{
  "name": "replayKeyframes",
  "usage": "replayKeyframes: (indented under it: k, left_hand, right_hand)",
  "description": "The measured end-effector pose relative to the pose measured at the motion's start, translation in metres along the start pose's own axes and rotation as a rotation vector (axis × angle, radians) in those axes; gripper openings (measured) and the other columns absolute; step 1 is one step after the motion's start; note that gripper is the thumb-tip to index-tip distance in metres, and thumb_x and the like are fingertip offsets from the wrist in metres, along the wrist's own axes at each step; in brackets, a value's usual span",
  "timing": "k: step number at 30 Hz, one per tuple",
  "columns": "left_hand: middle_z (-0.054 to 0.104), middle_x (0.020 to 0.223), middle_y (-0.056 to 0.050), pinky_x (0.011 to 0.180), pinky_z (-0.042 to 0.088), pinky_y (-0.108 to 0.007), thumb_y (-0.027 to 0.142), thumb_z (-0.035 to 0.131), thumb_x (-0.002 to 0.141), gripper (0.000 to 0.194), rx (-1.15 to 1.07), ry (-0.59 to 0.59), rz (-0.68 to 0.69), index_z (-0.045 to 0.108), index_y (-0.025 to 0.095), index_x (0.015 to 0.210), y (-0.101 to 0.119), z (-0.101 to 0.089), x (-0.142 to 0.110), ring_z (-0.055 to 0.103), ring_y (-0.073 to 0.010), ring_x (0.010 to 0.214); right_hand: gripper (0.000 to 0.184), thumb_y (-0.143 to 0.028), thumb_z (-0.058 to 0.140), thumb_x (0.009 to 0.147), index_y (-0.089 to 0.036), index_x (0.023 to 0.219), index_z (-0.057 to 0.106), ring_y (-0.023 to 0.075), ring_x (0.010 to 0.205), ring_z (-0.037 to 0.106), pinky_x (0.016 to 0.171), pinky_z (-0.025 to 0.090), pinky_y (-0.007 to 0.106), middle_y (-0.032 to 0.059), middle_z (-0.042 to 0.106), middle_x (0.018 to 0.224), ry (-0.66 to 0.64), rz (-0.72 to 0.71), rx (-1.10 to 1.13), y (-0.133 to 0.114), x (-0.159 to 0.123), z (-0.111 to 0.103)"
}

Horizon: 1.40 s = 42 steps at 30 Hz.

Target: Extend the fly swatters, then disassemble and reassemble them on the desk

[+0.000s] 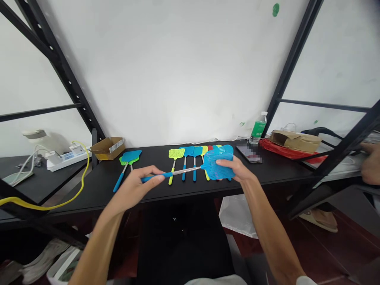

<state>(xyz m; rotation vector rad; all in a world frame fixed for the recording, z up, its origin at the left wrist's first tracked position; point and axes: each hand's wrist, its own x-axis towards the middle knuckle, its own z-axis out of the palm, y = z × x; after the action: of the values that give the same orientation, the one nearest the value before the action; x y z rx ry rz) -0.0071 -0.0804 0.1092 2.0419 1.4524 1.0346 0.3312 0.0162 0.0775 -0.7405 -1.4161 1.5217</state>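
Note:
A blue fly swatter [218, 162] with a metal shaft is held crosswise above the front of the black table. My left hand [142, 184] is closed around its blue handle. At the other end, my right hand [237, 168] grips the perforated head, thumb on top. Behind it lies a row of several swatters, among them a yellow-green fly swatter [177, 153] and blue ones [188, 152]; the held head partly covers those on the right. Off to the left, another blue fly swatter [131, 156] rests over a green one [137, 160].
A small cardboard box [107, 148] stands at the table's left. On the right are a phone [249, 153], a water bottle [258, 128] and a cardboard package [297, 140] on red plastic. A yellow cable [84, 178] hangs at left. Another person's hand [372, 164] shows at far right.

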Motion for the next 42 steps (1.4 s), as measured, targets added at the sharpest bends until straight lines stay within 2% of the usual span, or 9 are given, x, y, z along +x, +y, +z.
replayKeyframes:
  k: [4,9,15,19,23,29,33,38,42]
  left_hand:
    - [0.047,0.06,0.004,0.047,0.028,-0.02,0.046,0.059,0.089,0.029,-0.097,-0.001,-0.013,0.07,0.019,0.088,0.004,0.018,0.004,0.035,-0.0086,0.052]
    - [0.043,0.058,0.006,0.046,0.029,-0.02,0.042,0.061,0.089,0.033,-0.254,-0.055,-0.053,0.067,0.023,0.116,-0.004,0.018,0.003,0.035,-0.0091,0.051]
    - [0.057,0.071,-0.002,0.051,0.038,-0.024,0.042,0.059,0.09,0.034,-0.489,0.17,-0.06,0.069,0.018,0.113,-0.035,0.011,0.011,0.047,-0.0113,0.056]
    - [0.069,0.097,-0.008,0.061,0.047,-0.027,0.047,0.051,0.092,0.044,-0.211,0.262,-0.123,0.067,0.02,0.122,-0.062,0.013,0.02,0.06,-0.0172,0.073]
    - [0.071,0.11,-0.009,0.083,0.05,-0.035,0.041,0.04,0.095,0.045,0.17,0.293,-0.098,0.065,0.02,0.126,-0.075,0.03,0.025,0.066,-0.0238,0.097]
    - [0.069,0.119,-0.011,0.089,0.048,-0.041,0.034,0.03,0.098,0.049,0.515,0.185,-0.118,0.063,0.018,0.131,-0.078,0.049,0.025,0.062,-0.0299,0.109]
    - [0.065,0.128,-0.014,0.099,0.045,-0.045,0.031,0.028,0.099,0.052,0.638,0.079,-0.098,0.057,0.014,0.138,-0.089,0.059,0.023,0.058,-0.0321,0.119]
    - [0.049,0.149,-0.014,0.106,0.039,-0.052,0.042,0.025,0.101,0.058,0.682,-0.081,-0.119,0.049,0.015,0.146,-0.1,0.072,0.021,0.04,-0.0362,0.14]
    - [0.049,0.149,-0.015,0.109,0.037,-0.051,0.046,0.026,0.1,0.057,0.71,-0.022,-0.101,0.051,0.02,0.145,-0.101,0.062,0.021,0.041,-0.0348,0.14]
  right_hand:
    - [0.038,-0.038,0.08,0.072,-0.015,0.1,0.07,0.0193,0.053,0.065,0.042,0.055,0.03,0.0056,0.071,0.074,-0.085,-0.025,0.01,-0.001,-0.003,0.016]
    - [0.033,-0.041,0.074,0.08,-0.014,0.099,0.069,0.0183,0.054,0.066,0.045,0.054,0.028,0.0067,0.071,0.073,-0.142,-0.028,-0.086,-0.003,0.0,0.001]
    - [0.042,-0.043,0.067,0.087,-0.022,0.124,0.063,0.014,0.062,0.067,0.044,0.045,0.02,0.0104,0.074,0.101,0.062,-0.025,-0.066,-0.005,0.009,-0.032]
    - [0.043,-0.045,0.064,0.089,-0.022,0.125,0.063,0.0121,0.059,0.064,0.045,0.044,0.02,0.0113,0.074,0.102,0.133,-0.048,-0.056,-0.008,0.009,-0.041]
    - [0.041,-0.045,0.065,0.088,-0.023,0.123,0.066,0.0115,0.059,0.063,0.046,0.043,0.019,0.01,0.074,0.1,0.115,-0.05,-0.065,-0.006,0.011,-0.037]
    - [0.04,-0.047,0.066,0.087,-0.024,0.12,0.068,0.011,0.058,0.063,0.045,0.042,0.019,0.0088,0.074,0.098,0.082,-0.039,-0.096,-0.001,0.015,-0.029]
    - [0.039,-0.046,0.066,0.086,-0.023,0.118,0.069,0.0111,0.059,0.063,0.045,0.042,0.019,0.0091,0.074,0.098,0.072,-0.035,-0.122,-0.001,0.014,-0.027]
    - [0.04,-0.047,0.066,0.086,-0.022,0.117,0.069,0.0107,0.059,0.063,0.046,0.043,0.019,0.0097,0.074,0.099,0.07,-0.035,-0.133,-0.001,0.013,-0.027]
    - [0.041,-0.047,0.067,0.085,-0.022,0.117,0.069,0.0107,0.059,0.063,0.045,0.043,0.019,0.0098,0.074,0.098,0.062,-0.038,-0.124,-0.001,0.014,-0.028]
